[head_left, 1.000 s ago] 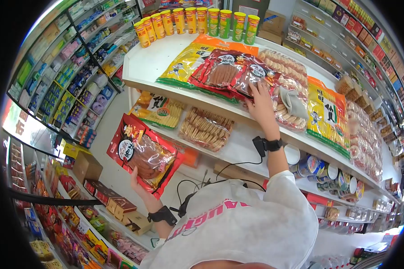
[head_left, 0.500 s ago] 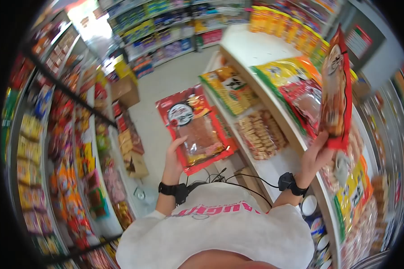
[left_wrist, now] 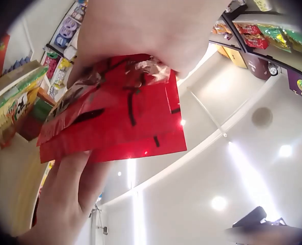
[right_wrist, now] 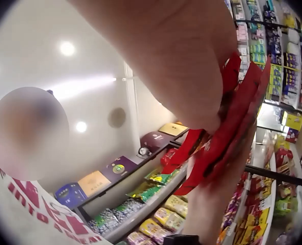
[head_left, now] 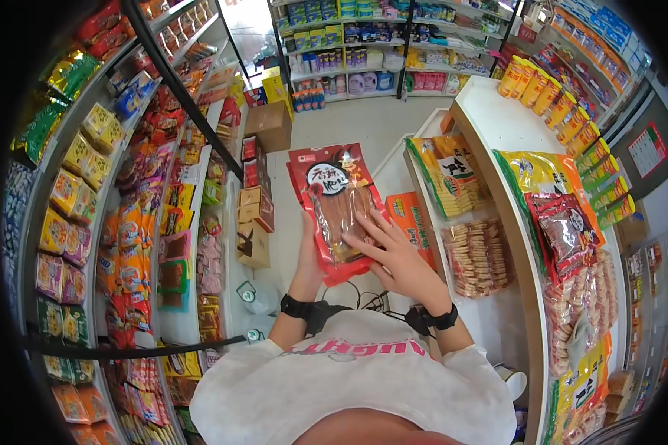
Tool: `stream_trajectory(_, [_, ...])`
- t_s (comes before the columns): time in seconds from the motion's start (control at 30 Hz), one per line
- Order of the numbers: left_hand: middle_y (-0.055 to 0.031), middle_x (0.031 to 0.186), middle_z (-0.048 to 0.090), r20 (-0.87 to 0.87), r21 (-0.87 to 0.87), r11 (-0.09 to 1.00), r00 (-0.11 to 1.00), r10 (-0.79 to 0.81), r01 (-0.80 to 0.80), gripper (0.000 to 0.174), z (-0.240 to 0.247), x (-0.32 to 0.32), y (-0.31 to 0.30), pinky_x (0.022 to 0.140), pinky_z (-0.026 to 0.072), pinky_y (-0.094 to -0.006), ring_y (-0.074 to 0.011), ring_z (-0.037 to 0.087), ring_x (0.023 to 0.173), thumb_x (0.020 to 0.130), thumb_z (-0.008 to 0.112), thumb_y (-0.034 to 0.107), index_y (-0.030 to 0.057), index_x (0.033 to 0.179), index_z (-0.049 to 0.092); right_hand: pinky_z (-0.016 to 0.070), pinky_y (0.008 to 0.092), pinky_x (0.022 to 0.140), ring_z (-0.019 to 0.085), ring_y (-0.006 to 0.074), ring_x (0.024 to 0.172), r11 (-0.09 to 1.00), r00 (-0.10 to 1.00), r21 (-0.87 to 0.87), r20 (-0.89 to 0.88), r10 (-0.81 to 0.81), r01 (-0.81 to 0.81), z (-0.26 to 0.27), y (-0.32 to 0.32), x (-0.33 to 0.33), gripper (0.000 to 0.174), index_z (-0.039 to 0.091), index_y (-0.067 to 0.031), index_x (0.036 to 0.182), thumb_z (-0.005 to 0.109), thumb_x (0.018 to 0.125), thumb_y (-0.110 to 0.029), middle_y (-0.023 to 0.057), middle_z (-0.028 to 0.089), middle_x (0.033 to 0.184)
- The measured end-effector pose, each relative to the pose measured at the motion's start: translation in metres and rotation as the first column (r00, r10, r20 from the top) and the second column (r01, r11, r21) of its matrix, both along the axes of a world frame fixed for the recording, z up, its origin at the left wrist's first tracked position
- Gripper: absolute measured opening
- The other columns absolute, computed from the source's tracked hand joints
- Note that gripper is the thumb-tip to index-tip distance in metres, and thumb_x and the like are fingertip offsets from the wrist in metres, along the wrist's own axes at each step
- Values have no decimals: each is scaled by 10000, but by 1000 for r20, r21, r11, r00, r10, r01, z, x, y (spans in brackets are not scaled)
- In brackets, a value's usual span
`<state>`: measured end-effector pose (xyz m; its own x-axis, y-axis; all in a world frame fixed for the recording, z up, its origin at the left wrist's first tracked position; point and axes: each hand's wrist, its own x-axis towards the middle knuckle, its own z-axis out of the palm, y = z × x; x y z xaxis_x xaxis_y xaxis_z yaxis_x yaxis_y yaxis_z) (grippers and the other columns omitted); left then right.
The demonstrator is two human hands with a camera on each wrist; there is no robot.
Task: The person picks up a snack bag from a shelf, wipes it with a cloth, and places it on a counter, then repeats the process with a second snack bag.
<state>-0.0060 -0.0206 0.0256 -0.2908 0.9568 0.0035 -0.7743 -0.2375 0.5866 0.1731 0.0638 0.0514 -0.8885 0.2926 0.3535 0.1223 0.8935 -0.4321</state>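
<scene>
Red bags of long brown snack strips lie one on another in front of my chest in the head view, their clear windows facing up. My left hand grips them at the lower left edge, most of its fingers hidden underneath. Across the lower right of the top bag rests my right hand, fingers spread and fairly straight. The right wrist view shows red bag edges layered between both hands. On the counter at right lies a similar red bag upon a yellow bag.
A white counter runs along my right, with snack canisters at its far edge. Below it, a shelf holds a yellow bag and packed biscuits. Snack shelves line my left; cardboard boxes stand on the floor.
My right hand has taken a red bag off the counter and brought it left onto the one in my left hand. The view has turned left, towards the aisle.
</scene>
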Motion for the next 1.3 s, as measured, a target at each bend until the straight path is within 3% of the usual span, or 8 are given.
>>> stream_trajectory(0.27, [-122, 1197, 659, -224, -305, 949, 974, 10, -80, 429, -11, -8, 0, 923, 553, -361, -217, 669, 1071, 893, 550, 180, 17, 1290, 547, 256, 512, 1168, 230, 366, 1490, 999, 999, -45, -33, -32, 30, -1, -11, 6, 661, 466, -217, 1480, 723, 884, -341, 157, 289, 1599])
stream_trajectory(0.37, [-90, 1142, 664, -345, -312, 940, 938, 24, -139, 364, -2, 1, 5, 925, 527, -346, -190, 663, 1027, 886, 569, 200, 30, 1207, 583, 285, 475, 1165, 245, 381, 1480, 926, 895, -279, -296, -334, 254, -11, -13, 5, 815, 385, -125, 1516, 793, 828, -284, 241, 298, 1567])
stream_trajectory(0.5, [-32, 1051, 640, -278, -332, 926, 957, 87, -181, 214, -6, 11, 10, 945, 484, -303, -171, 640, 953, 894, 603, 250, 81, 1026, 607, 349, 415, 1135, 378, 371, 1413, 757, 866, -597, -198, -459, 264, -15, -8, 21, 995, 246, -8, 1531, 836, 783, -295, 287, 390, 1479])
stream_trajectory(0.6, [-33, 1065, 633, -391, -304, 930, 917, 77, -208, 217, -6, 20, 16, 902, 502, -305, -175, 641, 955, 887, 610, 250, 84, 1025, 609, 388, 407, 1103, 442, 375, 1362, 815, 880, -511, -211, -426, 272, -17, -7, 38, 970, 255, 13, 1519, 820, 803, -318, 277, 419, 1457])
stream_trajectory(0.77, [-14, 881, 590, -140, -397, 912, 989, 53, -105, 143, 20, 62, 23, 799, 517, -322, -172, 613, 853, 854, 620, 244, 110, 882, 580, 398, 430, 1091, 482, 396, 1312, 771, 712, -421, -328, -621, 478, -23, 4, 89, 729, 369, 32, 1453, 699, 917, -333, 281, 492, 1391])
stream_trajectory(0.97, [-78, 1083, 611, -172, -354, 935, 985, -34, -29, 315, -44, 20, 36, 914, 537, -380, -235, 625, 1019, 861, 617, 225, 55, 1121, 565, 383, 422, 1110, 477, 389, 1317, 329, 233, -77, -555, -798, 941, 4, 80, 215, 712, 390, 23, 1445, 729, 858, -197, 251, 487, 1420])
stream_trajectory(1.17, [-3, 794, 517, -356, -321, 924, 931, 84, -206, 191, -1, 61, 25, 751, 522, -328, -158, 572, 776, 867, 612, 218, 117, 789, 470, 206, 566, 1181, 350, 319, 1430, -133, -85, 287, -174, -981, 949, -48, 130, 279, 857, 403, 13, 1444, 796, 750, -301, 196, 422, 1497])
stream_trajectory(1.3, [-1, 790, 529, -245, -347, 935, 969, -12, -76, 176, 2, 47, 28, 737, 512, -313, -149, 571, 769, 864, 613, 206, 118, 785, 483, 267, 556, 1154, 366, 319, 1420, -54, 1, 365, -148, -989, 930, -48, 120, 282, 750, 455, 4, 1397, 752, 800, -340, 209, 430, 1487])
